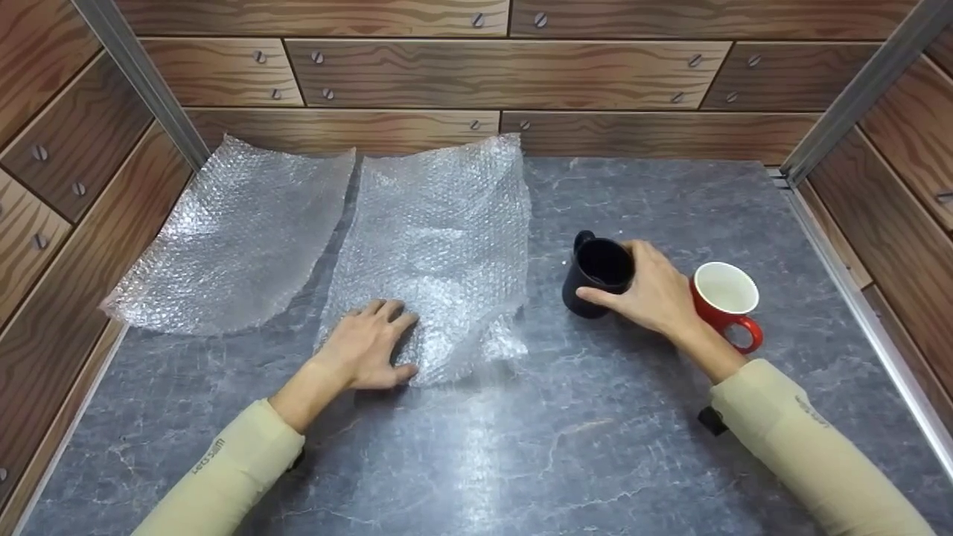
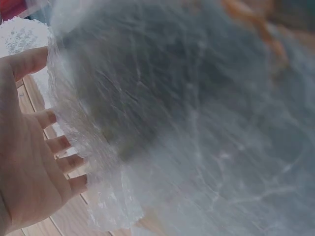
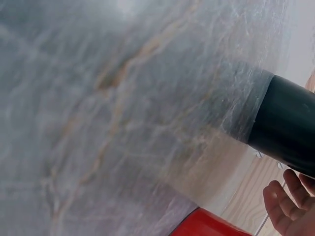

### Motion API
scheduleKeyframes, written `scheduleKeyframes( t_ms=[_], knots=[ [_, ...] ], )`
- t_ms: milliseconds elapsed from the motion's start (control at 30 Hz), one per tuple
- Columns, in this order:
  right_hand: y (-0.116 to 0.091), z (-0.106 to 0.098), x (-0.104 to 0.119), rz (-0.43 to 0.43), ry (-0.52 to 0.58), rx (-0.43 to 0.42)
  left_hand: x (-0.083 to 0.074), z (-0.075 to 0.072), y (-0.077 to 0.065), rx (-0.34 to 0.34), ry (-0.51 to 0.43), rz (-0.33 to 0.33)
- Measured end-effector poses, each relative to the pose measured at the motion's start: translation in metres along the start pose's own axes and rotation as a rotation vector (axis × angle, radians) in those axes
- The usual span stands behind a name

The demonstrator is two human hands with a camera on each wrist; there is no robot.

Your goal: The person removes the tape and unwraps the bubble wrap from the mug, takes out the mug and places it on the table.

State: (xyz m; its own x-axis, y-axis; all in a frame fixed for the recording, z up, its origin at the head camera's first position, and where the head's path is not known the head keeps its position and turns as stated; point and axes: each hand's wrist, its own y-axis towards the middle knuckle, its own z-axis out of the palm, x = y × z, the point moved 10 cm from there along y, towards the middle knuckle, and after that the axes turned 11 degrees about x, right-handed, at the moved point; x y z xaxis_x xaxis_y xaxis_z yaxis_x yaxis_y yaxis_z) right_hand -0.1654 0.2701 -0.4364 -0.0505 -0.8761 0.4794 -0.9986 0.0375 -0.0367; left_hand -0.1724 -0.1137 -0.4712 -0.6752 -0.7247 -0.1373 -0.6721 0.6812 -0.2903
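My right hand point(image 1: 655, 286) grips a black mug point(image 1: 577, 294) by its side, thumb at the front and fingers behind. The mug stands on the table with its handle toward the back left; the right wrist view shows its dark wall point(image 3: 288, 125) too. Just right of that hand is a red mug point(image 1: 713, 318) with a white inside, its handle toward the front right. My left hand point(image 1: 365, 346), fingers spread, rests on the near left part of a bubble wrap sheet point(image 1: 447, 231). The sheet's near right corner is bunched up.
A second bubble wrap sheet point(image 1: 246, 231) lies to the left, its back edge curling up near the wall. The grey marbled table point(image 1: 581, 461) is bounded by wood-patterned walls point(image 1: 506, 74) and metal posts point(image 1: 141, 74) at the back corners.
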Motion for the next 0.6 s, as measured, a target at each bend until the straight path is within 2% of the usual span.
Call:
scheduleKeyframes(
  t_ms=[300, 467, 600],
  knots=[
    [-0.004, -0.003, 0.003, -0.015, 0.019, -0.010, 0.010, -0.005, 0.000, -0.016, -0.006, 0.007],
    [-0.010, -0.008, 0.008, -0.018, 0.001, 0.003, 0.015, -0.018, -0.006, -0.038, -0.060, -0.019],
    [-0.018, -0.015, 0.013, -0.016, -0.030, -0.007, 0.015, -0.032, -0.012, -0.084, -0.062, -0.037]
  ],
)
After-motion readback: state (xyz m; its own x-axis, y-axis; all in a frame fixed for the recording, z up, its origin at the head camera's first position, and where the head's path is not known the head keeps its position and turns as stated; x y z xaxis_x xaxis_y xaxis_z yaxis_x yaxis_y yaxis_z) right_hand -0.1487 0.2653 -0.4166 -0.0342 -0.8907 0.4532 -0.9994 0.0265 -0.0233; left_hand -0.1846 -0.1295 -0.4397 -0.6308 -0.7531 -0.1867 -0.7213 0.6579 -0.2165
